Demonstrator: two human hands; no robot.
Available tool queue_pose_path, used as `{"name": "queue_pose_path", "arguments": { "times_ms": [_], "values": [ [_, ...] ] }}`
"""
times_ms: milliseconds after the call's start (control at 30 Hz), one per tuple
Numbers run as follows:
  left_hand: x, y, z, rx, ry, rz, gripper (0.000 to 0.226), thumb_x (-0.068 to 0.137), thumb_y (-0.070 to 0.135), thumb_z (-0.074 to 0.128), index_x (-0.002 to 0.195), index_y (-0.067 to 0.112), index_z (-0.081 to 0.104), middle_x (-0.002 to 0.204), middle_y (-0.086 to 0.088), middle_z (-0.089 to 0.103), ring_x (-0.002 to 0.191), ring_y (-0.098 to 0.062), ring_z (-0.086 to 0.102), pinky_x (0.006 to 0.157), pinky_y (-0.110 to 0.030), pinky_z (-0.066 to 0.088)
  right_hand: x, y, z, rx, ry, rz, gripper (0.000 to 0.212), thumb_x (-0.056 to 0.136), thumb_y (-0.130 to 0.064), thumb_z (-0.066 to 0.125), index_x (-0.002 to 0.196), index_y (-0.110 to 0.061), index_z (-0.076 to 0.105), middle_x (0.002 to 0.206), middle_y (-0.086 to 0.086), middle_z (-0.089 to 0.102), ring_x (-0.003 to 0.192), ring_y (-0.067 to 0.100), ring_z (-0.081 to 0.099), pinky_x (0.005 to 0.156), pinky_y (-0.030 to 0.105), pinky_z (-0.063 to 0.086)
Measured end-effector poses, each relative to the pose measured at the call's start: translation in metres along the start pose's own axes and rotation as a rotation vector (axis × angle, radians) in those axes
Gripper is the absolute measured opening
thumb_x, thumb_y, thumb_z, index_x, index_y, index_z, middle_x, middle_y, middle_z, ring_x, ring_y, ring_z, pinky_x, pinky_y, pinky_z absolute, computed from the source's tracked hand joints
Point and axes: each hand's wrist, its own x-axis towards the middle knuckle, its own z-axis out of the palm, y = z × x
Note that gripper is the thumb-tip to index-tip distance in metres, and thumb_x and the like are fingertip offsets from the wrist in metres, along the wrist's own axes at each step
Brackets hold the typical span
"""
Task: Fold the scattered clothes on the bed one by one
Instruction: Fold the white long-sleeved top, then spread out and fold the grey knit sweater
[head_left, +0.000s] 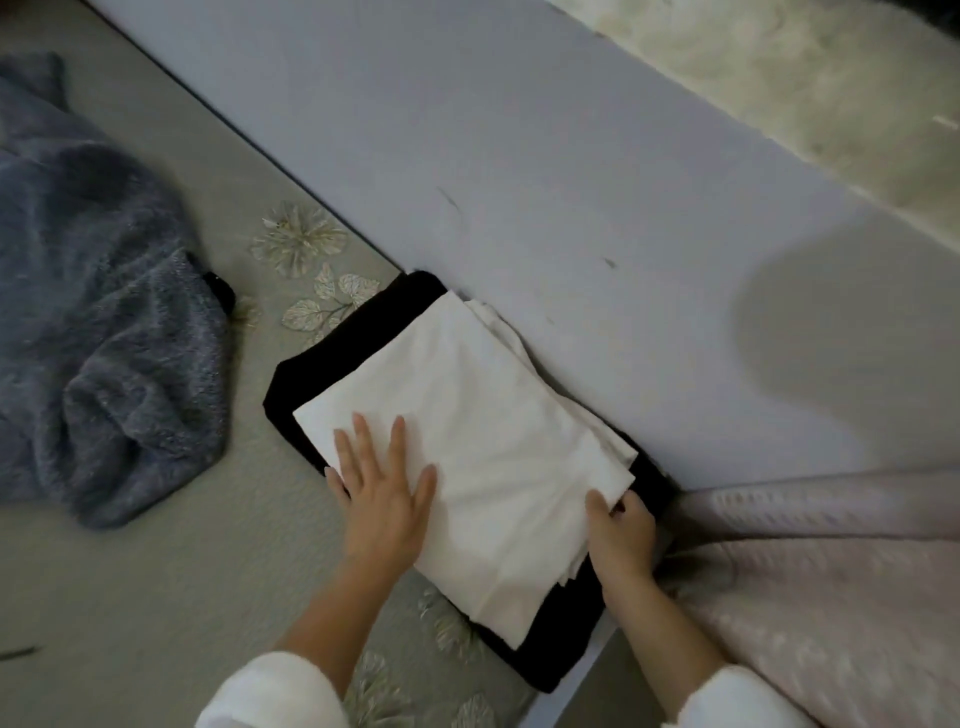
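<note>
A folded white garment (467, 415) lies on top of a folded black garment (322, 364), stacked on the grey-green bedspread (156, 597) against a pale lilac headboard panel (519, 156). My left hand (382, 493) rests flat on the white garment's near-left part, fingers spread. At the stack's right edge, my right hand (621, 535) curls its fingers around the layered edge of the white garment. A fluffy blue-grey sweater (104, 322) lies crumpled and unfolded at the left of the bed.
Embroidered leaf patterns (311, 291) mark the bedspread near the stack. A pinkish quilted cover (831, 623) lies at the right. A cream fluffy rug or blanket (779, 67) shows beyond the panel at top right.
</note>
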Motion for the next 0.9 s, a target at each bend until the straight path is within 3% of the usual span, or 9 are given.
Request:
{"name": "queue_pose_path", "arguments": {
  "times_ms": [67,200,267,333,467,600,767,900],
  "values": [
    [-0.009,0.001,0.009,0.050,-0.028,0.042,0.067,0.096,0.056,0.026,0.151,0.035,-0.008,0.154,-0.004,-0.034,0.132,-0.021,-0.046,0.112,-0.051,-0.017,0.003,0.005,0.003,-0.089,0.041,0.000,0.023,0.093,-0.009,0.054,0.112,0.002,0.058,0.109,0.019,0.064,0.088,0.025,0.058,0.074,0.028,0.041],
    [-0.022,-0.002,0.021,0.147,-0.137,0.078,0.070,0.096,0.059,0.019,0.145,0.032,-0.023,0.145,-0.007,-0.045,0.129,-0.027,-0.048,0.108,-0.052,-0.021,0.003,0.006,0.006,-0.251,0.040,0.110,0.030,0.090,-0.012,0.056,0.114,0.005,0.050,0.111,0.022,0.060,0.074,0.024,0.050,0.061,0.029,0.036],
    [-0.026,-0.003,0.020,0.146,-0.171,0.100,0.071,0.096,0.058,0.020,0.144,0.031,-0.025,0.144,-0.007,-0.046,0.128,-0.028,-0.048,0.109,-0.051,-0.019,-0.001,0.003,0.005,-0.305,0.089,0.021,0.043,0.085,-0.012,0.062,0.121,0.004,0.044,0.121,0.024,0.053,0.093,0.033,0.055,0.075,0.032,0.042],
    [-0.033,-0.005,0.016,0.126,-0.209,0.141,0.070,0.098,0.055,0.022,0.146,0.030,-0.021,0.146,-0.006,-0.043,0.130,-0.026,-0.046,0.113,-0.049,-0.014,-0.010,0.000,0.004,-0.437,0.142,-0.110,0.061,0.081,-0.015,0.068,0.131,0.002,0.039,0.133,0.024,0.041,0.115,0.039,0.046,0.093,0.040,0.039],
    [-0.064,-0.015,0.011,0.008,-0.185,0.181,0.062,0.101,0.046,0.025,0.152,0.029,-0.006,0.156,-0.002,-0.026,0.137,-0.018,-0.033,0.117,-0.039,-0.005,-0.044,-0.004,0.009,-0.630,0.088,-0.323,0.063,0.080,-0.019,0.069,0.134,-0.005,0.040,0.134,0.018,0.038,0.121,0.036,0.038,0.095,0.041,0.037],
    [-0.112,-0.046,0.009,-0.256,-0.159,-0.041,0.061,0.102,0.040,0.031,0.153,0.027,0.000,0.159,-0.004,-0.016,0.146,-0.021,-0.015,0.116,-0.032,-0.005,-0.090,0.000,0.034,-0.745,-0.078,-0.475,0.056,0.083,-0.018,0.066,0.132,-0.006,0.041,0.135,0.015,0.037,0.118,0.034,0.040,0.096,0.041,0.039],
    [-0.174,-0.153,-0.003,-0.244,-0.234,-0.308,0.062,0.102,0.037,0.032,0.153,0.021,0.000,0.160,-0.012,-0.010,0.147,-0.028,-0.008,0.117,-0.037,0.001,-0.162,0.021,0.089,-0.889,-0.304,-0.605,0.057,0.087,-0.019,0.064,0.136,-0.007,0.036,0.135,0.014,0.034,0.120,0.033,0.041,0.098,0.041,0.039],
    [-0.208,-0.251,-0.027,-0.213,-0.188,-0.433,0.061,0.102,0.034,0.033,0.153,0.017,0.004,0.160,-0.014,-0.004,0.147,-0.030,-0.003,0.117,-0.040,0.007,-0.225,0.057,0.140,-0.933,-0.429,-0.706,0.057,0.084,-0.020,0.069,0.132,-0.004,0.042,0.129,0.015,0.038,0.118,0.031,0.042,0.098,0.036,0.037]
  ]
}}
